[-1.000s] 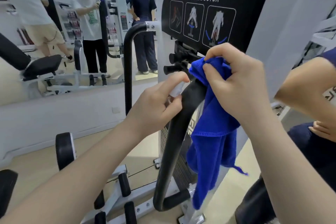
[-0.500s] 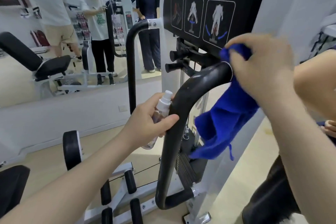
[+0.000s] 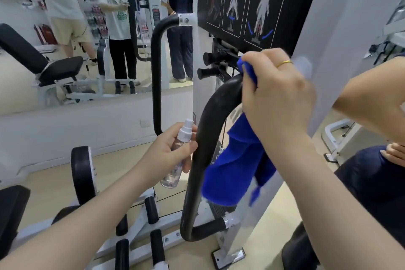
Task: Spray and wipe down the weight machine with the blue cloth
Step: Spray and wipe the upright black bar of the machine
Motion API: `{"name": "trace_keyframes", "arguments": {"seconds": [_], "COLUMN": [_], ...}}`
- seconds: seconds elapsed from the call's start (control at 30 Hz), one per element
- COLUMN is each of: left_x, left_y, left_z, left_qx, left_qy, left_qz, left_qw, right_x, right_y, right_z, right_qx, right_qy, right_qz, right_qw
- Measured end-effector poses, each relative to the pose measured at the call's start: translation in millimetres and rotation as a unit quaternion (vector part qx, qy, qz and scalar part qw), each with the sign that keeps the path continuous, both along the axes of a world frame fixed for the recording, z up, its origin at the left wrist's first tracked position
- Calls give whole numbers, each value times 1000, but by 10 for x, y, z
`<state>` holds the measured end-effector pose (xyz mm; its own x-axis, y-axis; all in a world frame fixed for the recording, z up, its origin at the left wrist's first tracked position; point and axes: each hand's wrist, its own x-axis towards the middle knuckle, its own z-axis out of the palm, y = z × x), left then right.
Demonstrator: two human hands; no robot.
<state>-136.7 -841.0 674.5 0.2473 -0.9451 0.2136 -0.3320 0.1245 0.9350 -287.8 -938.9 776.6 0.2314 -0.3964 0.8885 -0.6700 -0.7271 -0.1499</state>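
"HIP ABDUCTOR/ADDUCTOR" is printed in white on the weight machine's black instruction panel [image 3: 241, 6], above three pictograms.

Count, head view:
- bare hands: 2, left [image 3: 168, 153], right [image 3: 278, 98]
- bright blue cloth [image 3: 236, 166]: 1
- clear plastic spray bottle with white nozzle [image 3: 177, 155]: 1
- curved black padded bars: 2, near [image 3: 203, 138], far [image 3: 156, 72] at 10 o'clock
- black selector knobs [image 3: 208, 57]: 2
- pictograms on black instruction panel [image 3: 243, 9]: 3
- thin gold ring [image 3: 283, 63]: 1

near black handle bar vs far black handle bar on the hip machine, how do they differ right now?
The near handle bar has the blue cloth draped at its top bend under the right hand; the far handle bar is bare and untouched. The near one sweeps in a slanted curve; the far one runs straight down. Both are black, padded and bolted to the white frame.
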Motion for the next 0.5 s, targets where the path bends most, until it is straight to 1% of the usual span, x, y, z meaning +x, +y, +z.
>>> {"name": "trace_keyframes", "arguments": {"seconds": [0.03, 0.17, 0.2, 0.3, 0.33, 0.37, 0.43, 0.47, 0.5], "left_x": [-5, 6, 2, 0, -12, -10, -4, 20, 53], "left_y": [2, -13, -16, -9, -11, -8, -10, 9, 19], "left_z": [-33, -85, -80, -98, -94, -94, -108, -133, -174], "left_qx": [6, 7, 7, 10, 13, 15, 4, -4, -7], "left_qy": [2, 25, 23, 24, 33, 55, 137, 169, 179], "left_qz": [1, 19, 22, 20, 16, 12, 22, 46, 82], "left_qw": [1000, 999, 999, 999, 999, 998, 990, 984, 980], "right_x": [32, 3, -40, -78, -32, 48, 229, 277, 279], "right_y": [39, 69, 15, -44, 12, 104, 315, 414, 455], "right_z": [-50, -88, -45, 57, 15, -80, -383, -534, -618], "right_qx": [-18, -75, -71, -25, -31, -53, -116, -141, -155], "right_qy": [11, 89, 94, 46, 48, 72, 163, 210, 242], "right_qz": [7, 90, 88, 62, 52, 48, 57, 63, 65], "right_qw": [1000, 989, 989, 997, 997, 995, 978, 965, 955]}}
